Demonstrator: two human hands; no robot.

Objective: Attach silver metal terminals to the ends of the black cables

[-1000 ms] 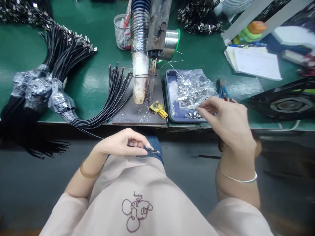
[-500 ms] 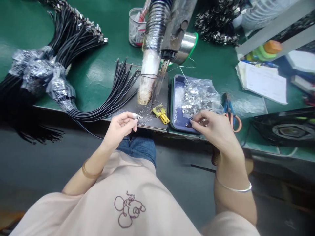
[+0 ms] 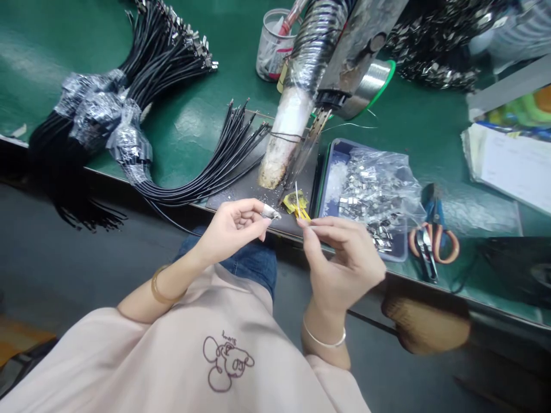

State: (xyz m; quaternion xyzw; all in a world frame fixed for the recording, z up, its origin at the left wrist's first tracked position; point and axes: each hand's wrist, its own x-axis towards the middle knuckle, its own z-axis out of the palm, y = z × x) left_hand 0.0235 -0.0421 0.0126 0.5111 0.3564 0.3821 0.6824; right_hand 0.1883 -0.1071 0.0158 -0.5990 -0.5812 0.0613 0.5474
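My left hand is closed in a pinch at the table's front edge, a whitish cover on its index fingertip. A tiny silvery metal piece shows at those fingertips; its exact kind is too small to tell. Just to the right, my right hand pinches a thin whitish strip that points up and away from me. Behind that strip lies a yellow plastic tool with a yellow pad, on a dark board. The two hands are close but apart.
Above the board hang a white-wrapped duct and a metal soldering arm. Black cables lie at left. A blue tray holds bagged metal parts; pliers, a solder spool and a cup stand around.
My right hand has left the tray of metal parts and moved left beside my left hand, with the thin strip now showing in it. The camera view has shifted too.
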